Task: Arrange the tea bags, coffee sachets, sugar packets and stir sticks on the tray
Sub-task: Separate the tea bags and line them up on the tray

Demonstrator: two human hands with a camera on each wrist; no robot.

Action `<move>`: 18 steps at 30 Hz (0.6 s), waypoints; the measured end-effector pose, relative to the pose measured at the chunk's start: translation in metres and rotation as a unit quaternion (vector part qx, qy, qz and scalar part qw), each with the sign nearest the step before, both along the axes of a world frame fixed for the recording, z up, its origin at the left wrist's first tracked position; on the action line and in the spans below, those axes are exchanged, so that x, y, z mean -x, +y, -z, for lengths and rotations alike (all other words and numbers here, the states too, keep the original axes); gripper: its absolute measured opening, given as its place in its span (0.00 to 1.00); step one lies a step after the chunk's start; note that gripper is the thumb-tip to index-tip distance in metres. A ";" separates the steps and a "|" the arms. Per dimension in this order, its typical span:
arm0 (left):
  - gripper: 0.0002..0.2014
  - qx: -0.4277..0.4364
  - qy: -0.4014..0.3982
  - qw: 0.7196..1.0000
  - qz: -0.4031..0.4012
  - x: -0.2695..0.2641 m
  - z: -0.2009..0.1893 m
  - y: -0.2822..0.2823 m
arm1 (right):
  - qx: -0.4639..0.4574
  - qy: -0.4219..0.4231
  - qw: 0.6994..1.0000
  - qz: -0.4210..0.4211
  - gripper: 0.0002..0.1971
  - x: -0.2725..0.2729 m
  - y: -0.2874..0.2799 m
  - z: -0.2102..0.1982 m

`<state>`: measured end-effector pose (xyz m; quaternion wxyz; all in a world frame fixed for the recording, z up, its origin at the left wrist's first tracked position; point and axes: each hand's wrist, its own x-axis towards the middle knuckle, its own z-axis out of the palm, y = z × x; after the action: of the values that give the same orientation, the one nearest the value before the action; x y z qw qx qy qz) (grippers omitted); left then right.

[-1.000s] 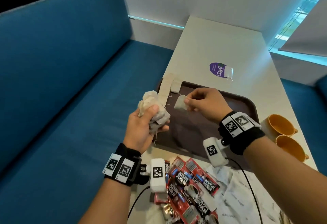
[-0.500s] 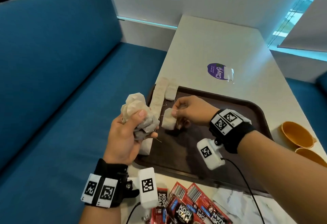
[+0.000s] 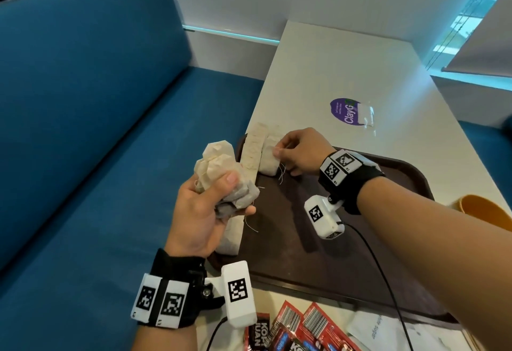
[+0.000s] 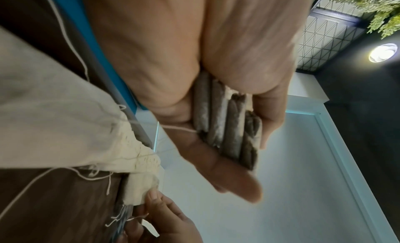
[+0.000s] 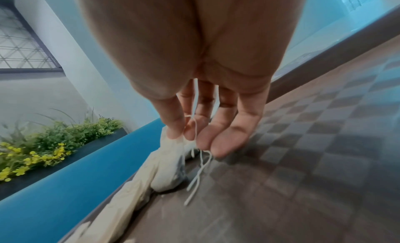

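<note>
- My right hand (image 3: 297,151) pinches one tea bag (image 3: 269,158) by its top edge, setting it down at the upper left of the tray (image 3: 388,253), touching the row of tea bags (image 3: 250,154) along the tray's left rim.
- My left hand (image 3: 205,212) is clenched round a bunch of tea bags (image 3: 221,176), left of centre in the head view.
- I judge these light, soft and easily crushed; their loose strings look likely to snag. The crimped edge seems the best place to hold, with gentle fingers (image 5: 175,127).
- Coffee sachets (image 3: 302,328) wait on the bench (image 3: 346,73), bottom centre.
</note>
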<state>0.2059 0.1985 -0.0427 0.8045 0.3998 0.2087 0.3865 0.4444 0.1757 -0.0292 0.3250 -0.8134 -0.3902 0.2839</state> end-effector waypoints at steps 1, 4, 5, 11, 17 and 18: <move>0.28 -0.002 -0.004 1.000 0.006 -0.001 0.000 0.001 | 0.000 0.000 1.000 0.002 0.07 -0.001 0.001 0.001; 0.13 -0.001 -0.006 1.000 0.013 -0.003 0.002 0.001 | 0.003 0.004 1.000 0.000 0.07 -0.005 0.005 0.002; 0.12 0.002 -0.005 1.000 0.017 -0.004 0.002 0.001 | 0.004 0.002 1.000 -0.001 0.07 -0.006 0.006 0.002; 0.35 0.001 0.017 1.000 -0.017 -0.006 -0.001 0.003 | -0.050 -0.049 0.997 0.023 0.13 -0.009 0.004 -0.001; 0.08 0.020 0.041 0.999 -0.029 -0.010 0.003 0.002 | 0.018 -0.117 0.990 -0.073 0.10 -0.004 -0.004 0.006; 0.08 0.019 0.044 0.998 -0.031 -0.009 0.001 0.002 | 0.032 -0.121 0.989 -0.082 0.11 -0.003 -0.005 0.008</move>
<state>0.2154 0.2005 -0.0442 0.7896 0.3944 0.2631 0.3896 0.4471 0.1710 -0.0368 0.2250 -0.8170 -0.4825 0.2213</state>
